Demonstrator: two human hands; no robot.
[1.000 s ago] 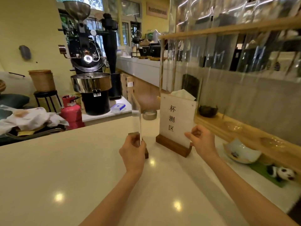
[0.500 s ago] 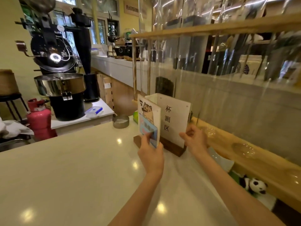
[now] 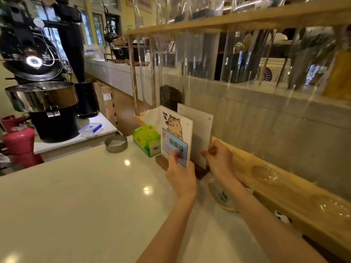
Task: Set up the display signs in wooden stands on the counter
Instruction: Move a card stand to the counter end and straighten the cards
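Two display signs stand on the white counter (image 3: pixel 76 196) near the back ledge. The cartoon animal sign (image 3: pixel 175 130), with a blue panel on its lower half, stands in front in a wooden base (image 3: pixel 161 161). My left hand (image 3: pixel 180 173) grips its lower right edge, thumb on the blue panel. Behind it the plain white sign (image 3: pixel 201 130) stands in a dark wooden stand (image 3: pixel 200 171). My right hand (image 3: pixel 218 158) pinches that sign's lower right edge. The white sign's text is not visible from this angle.
A green tissue pack (image 3: pixel 147 138) lies just left of the signs, with a round metal tin (image 3: pixel 115 143) further left. A white dish (image 3: pixel 221 196) sits under my right forearm. A wooden ledge (image 3: pixel 284 186) and clear screen run along the right. A coffee roaster (image 3: pixel 38 82) stands at left.
The cartoon sign, first edge-on at the left, has been turned and moved right, in front of the white sign. The white sign has turned so its text faces away. The view has swung left.
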